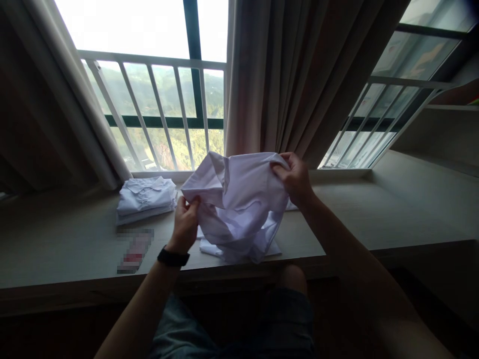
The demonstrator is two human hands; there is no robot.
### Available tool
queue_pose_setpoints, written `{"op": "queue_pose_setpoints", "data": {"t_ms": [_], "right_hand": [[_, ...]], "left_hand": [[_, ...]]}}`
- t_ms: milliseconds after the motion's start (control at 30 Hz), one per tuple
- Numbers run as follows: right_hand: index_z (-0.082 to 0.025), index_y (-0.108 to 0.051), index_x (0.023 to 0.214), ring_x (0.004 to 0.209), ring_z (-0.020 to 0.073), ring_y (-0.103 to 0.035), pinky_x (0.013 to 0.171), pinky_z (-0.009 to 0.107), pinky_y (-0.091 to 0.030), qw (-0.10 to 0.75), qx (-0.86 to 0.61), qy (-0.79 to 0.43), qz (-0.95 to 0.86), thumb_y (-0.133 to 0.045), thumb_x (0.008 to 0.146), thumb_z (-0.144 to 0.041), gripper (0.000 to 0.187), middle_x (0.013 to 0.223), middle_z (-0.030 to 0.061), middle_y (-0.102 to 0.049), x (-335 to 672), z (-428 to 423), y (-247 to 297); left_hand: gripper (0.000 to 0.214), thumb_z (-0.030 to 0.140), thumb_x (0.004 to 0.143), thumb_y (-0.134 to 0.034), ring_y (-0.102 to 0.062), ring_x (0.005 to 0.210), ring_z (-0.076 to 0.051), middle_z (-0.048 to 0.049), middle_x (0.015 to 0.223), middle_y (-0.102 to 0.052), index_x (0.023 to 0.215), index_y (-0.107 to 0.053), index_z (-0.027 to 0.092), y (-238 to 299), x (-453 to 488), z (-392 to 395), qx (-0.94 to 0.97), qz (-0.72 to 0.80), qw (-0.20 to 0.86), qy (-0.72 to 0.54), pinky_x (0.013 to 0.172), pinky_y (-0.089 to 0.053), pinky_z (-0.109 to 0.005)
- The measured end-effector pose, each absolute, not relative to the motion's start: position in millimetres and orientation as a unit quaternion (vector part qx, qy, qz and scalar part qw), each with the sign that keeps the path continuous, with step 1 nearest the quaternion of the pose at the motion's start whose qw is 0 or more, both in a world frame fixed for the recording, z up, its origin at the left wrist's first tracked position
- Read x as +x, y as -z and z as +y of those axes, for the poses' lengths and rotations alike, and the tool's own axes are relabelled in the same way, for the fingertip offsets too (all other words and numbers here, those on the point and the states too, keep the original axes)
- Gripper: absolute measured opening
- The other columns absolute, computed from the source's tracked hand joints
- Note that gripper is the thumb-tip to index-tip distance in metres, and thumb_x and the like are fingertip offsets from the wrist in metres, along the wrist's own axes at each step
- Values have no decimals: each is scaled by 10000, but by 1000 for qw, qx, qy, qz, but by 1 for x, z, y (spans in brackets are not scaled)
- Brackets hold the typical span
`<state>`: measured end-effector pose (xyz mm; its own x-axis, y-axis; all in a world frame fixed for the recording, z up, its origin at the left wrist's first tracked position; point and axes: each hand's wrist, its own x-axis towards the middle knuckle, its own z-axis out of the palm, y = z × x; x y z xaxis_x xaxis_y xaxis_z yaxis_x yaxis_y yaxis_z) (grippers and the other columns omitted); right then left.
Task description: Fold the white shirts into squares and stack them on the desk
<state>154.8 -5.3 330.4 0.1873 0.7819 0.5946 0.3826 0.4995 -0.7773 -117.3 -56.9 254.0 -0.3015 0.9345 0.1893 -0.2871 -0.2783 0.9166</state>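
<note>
**White garment (pixel 247 184) in my grip at a window-side counter (pixel 348 214)**

I hold the white garment up in front of me, over the near edge of the counter, the fingers of both hands grasping it. Those of my left hand (pixel 185 222) pinch its lower left edge, thumb uppermost, while those of my right hand (pixel 295 179) clasp its upper right corner. The cloth is spread between them, its lower part hanging in loose folds; more white cloth (pixel 275 249) lies on the counter beneath.

Left of the garment sits a neat stack (pixel 147 197) of folded white clothing, a collar showing on top. Nearer to me, in front of the stack, lies a flat item (pixel 135 252) with a red area, pixelated so that any lettering on it cannot be read. A black band (pixel 173 257) circles my left wrist, its make too dark to tell.

Behind the counter, a pale railing (pixel 149 57) crosses the bright window (pixel 123 25), with green hills (pixel 213 99) outside and a long curtain (pixel 258 75) to the right. Below, my knee (pixel 294 277) and blue shorts (pixel 183 329) show beneath the counter's edge.
</note>
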Motion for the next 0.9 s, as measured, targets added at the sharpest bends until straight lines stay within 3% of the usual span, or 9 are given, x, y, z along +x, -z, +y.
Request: {"op": "queue_pose_setpoints", "data": {"t_ms": [167,333,433,533,600,733,800,867,900], "right_hand": [[-149,-684,933,600,119,-505,542,219,-366,452,-515,-268,-677,-706,731,-476,385,721,11,-634,211,-2,-289],[-146,-726,802,656,150,-568,574,233,-402,298,-592,-284,-693,-697,750,-460,320,709,35,-665,226,8,-214],[-155,-732,949,736,169,-625,643,241,-465,227,-592,-309,-709,-761,719,-349,302,801,55,-706,215,16,-174],[-172,-642,1231,878,202,-669,759,283,-526,203,-522,-411,-719,-812,710,-388,589,994,90,-724,195,18,-149],[-194,-589,1318,966,224,-663,809,310,-537,217,-509,-411,-725,-843,679,-466,740,1156,120,-689,179,18,-142],[-294,-494,1411,864,165,-671,662,256,-534,257,-486,-455,-700,-788,704,-600,824,1464,115,-495,147,21,-145],[-295,-514,1373,700,112,-648,524,208,-472,245,-448,-532,-675,-744,739,-632,754,1357,95,-580,135,23,-149],[-215,-632,1185,556,81,-576,429,179,-383,217,-420,-575,-668,-781,698,-627,655,1013,57,-694,124,24,-151],[-174,-672,1043,499,72,-531,396,174,-336,212,-417,-578,-669,-801,672,-625,598,814,28,-673,120,24,-152]], "left_hand": [[355,417,752,-781,-520,533,-96,35,662,-597,883,-518,217,-279,-184,-24,490,441,329,-676,476,-397,-200],[409,472,709,-790,-565,614,-136,-16,727,-630,910,-616,161,-265,-185,-20,549,491,398,-547,525,-424,-224],[454,533,707,-767,-556,633,-129,-16,742,-628,886,-644,135,-242,-171,-24,594,506,407,-475,540,-402,-212],[483,559,732,-738,-583,709,-140,-32,820,-658,949,-665,134,-225,-160,-28,635,484,422,-429,596,-422,-217],[476,557,737,-738,-600,772,-156,-42,863,-668,954,-672,139,-222,-156,-31,657,466,430,-408,652,-448,-231],[458,561,734,-740,-607,835,-176,-38,877,-662,913,-662,147,-232,-154,-34,683,436,459,-365,709,-475,-247],[443,553,748,-731,-600,826,-166,-26,862,-649,913,-641,152,-239,-155,-35,690,425,468,-352,698,-472,-237],[428,544,772,-711,-592,800,-153,-16,845,-636,928,-617,156,-245,-159,-36,694,426,462,-352,668,-465,-226],[422,537,785,-700,-592,788,-150,-16,843,-634,947,-607,158,-248,-161,-36,694,430,458,-351,649,-462,-223]]}}
